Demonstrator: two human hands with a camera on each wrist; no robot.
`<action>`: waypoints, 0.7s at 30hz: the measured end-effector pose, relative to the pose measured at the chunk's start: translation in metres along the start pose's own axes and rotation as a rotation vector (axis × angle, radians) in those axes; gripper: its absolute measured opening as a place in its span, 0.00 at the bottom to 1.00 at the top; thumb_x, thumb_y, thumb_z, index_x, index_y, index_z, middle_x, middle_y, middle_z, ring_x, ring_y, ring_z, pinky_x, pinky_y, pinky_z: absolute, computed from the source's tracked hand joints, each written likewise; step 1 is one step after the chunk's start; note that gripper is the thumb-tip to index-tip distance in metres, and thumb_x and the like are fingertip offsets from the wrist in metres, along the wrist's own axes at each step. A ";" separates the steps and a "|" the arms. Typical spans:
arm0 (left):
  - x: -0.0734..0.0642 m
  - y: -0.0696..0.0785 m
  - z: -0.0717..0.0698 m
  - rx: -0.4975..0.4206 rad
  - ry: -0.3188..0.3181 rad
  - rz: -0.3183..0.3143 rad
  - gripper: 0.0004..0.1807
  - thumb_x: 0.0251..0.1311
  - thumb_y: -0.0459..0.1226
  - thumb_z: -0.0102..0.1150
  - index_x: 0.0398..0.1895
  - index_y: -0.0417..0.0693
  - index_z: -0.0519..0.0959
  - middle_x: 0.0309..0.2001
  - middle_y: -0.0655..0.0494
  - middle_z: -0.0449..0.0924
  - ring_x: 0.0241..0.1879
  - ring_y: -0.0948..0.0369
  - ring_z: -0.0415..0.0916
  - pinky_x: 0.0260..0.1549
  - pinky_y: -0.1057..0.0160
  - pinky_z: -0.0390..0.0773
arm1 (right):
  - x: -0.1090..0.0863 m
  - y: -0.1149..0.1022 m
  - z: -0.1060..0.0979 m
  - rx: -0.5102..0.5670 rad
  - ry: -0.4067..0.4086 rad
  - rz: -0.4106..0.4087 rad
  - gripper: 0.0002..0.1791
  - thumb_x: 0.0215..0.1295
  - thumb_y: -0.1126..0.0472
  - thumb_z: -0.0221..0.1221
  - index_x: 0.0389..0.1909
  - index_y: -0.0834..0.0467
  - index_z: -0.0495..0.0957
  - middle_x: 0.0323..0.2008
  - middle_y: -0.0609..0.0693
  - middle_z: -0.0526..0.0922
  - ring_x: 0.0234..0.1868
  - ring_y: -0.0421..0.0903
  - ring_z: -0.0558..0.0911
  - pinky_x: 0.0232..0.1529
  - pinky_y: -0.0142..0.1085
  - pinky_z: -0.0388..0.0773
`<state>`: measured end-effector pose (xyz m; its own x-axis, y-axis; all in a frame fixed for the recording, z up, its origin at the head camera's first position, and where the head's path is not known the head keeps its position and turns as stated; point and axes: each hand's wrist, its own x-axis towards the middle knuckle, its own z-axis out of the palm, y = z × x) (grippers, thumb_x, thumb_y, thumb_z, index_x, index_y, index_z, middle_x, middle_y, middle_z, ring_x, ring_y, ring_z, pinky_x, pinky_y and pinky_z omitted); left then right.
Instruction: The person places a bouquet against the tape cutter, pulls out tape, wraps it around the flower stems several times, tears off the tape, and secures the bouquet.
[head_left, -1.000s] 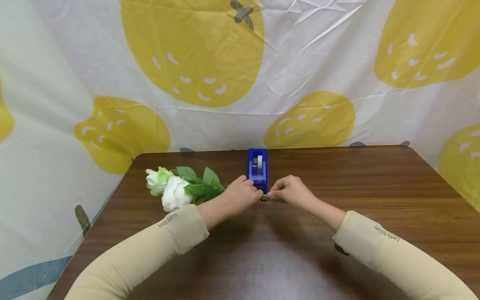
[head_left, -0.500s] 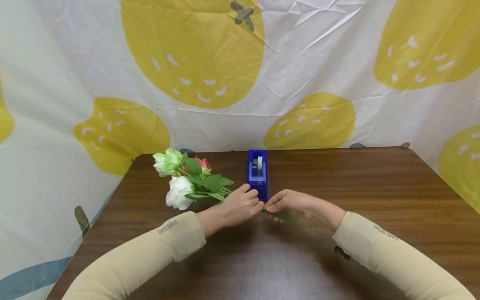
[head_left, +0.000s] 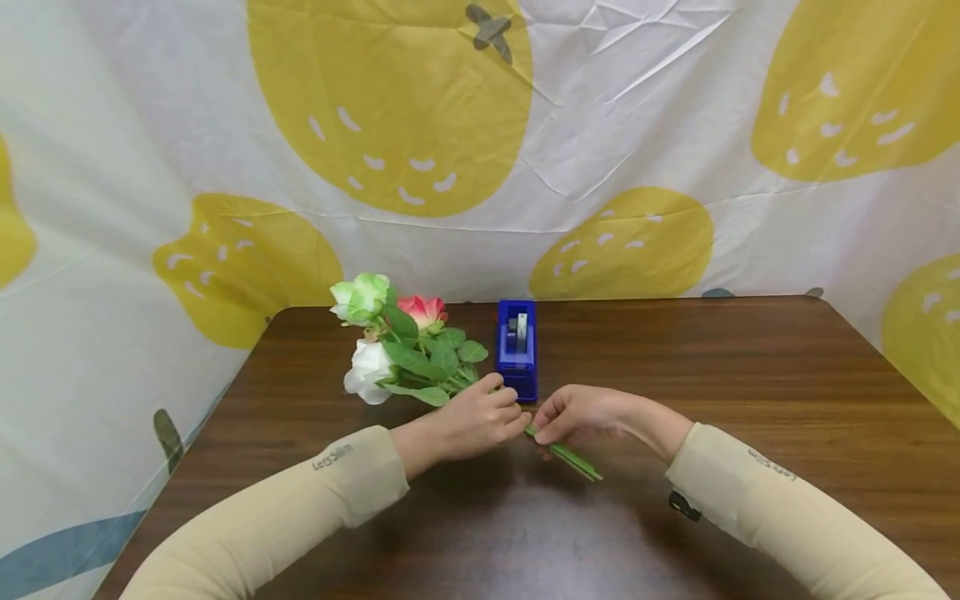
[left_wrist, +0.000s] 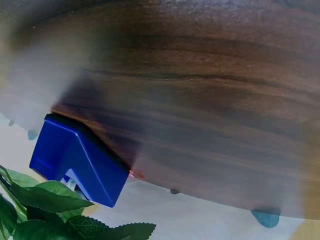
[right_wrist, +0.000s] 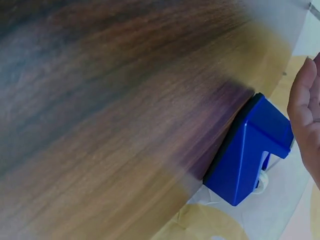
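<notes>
A bunch of roses slants across the head view, its blooms at the upper left: a green-white rose [head_left: 360,298], a pink-red rose [head_left: 423,312] and a white rose [head_left: 368,372]. My left hand [head_left: 480,419] grips the gathered stems below the leaves [head_left: 427,360]. Just beyond it, my right hand [head_left: 581,414] pinches the green stems [head_left: 573,458] with thumb and fingers, and their cut ends stick out towards the lower right. In the right wrist view, part of the right hand [right_wrist: 306,112] shows at the edge. Leaves [left_wrist: 50,205] fill the lower left of the left wrist view.
Right behind the hands stands a blue tape dispenser [head_left: 517,358] with a roll of tape in it. The dark wooden table [head_left: 735,375] ends at a white curtain [head_left: 450,258] printed with yellow fruit.
The bunch has been tilted: the blooms swung up and to the right, the stem ends down towards me. The pink-red rose has come into sight. Both hands have shifted slightly nearer to me.
</notes>
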<state>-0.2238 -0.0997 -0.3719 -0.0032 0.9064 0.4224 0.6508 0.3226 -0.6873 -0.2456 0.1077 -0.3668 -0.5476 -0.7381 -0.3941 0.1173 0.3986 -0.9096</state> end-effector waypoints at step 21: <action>0.005 0.011 -0.008 0.116 0.007 -0.044 0.11 0.65 0.33 0.39 0.35 0.48 0.75 0.31 0.58 0.76 0.30 0.60 0.69 0.36 0.61 0.68 | 0.017 -0.001 0.005 -0.119 0.103 -0.127 0.09 0.49 0.74 0.57 0.34 0.71 0.78 0.16 0.39 0.74 0.16 0.33 0.68 0.20 0.25 0.63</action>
<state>-0.2109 -0.0939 -0.3724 -0.0245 0.8890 0.4572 0.5584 0.3915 -0.7314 -0.2507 0.0923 -0.3731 -0.6347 -0.7293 -0.2555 -0.0536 0.3714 -0.9269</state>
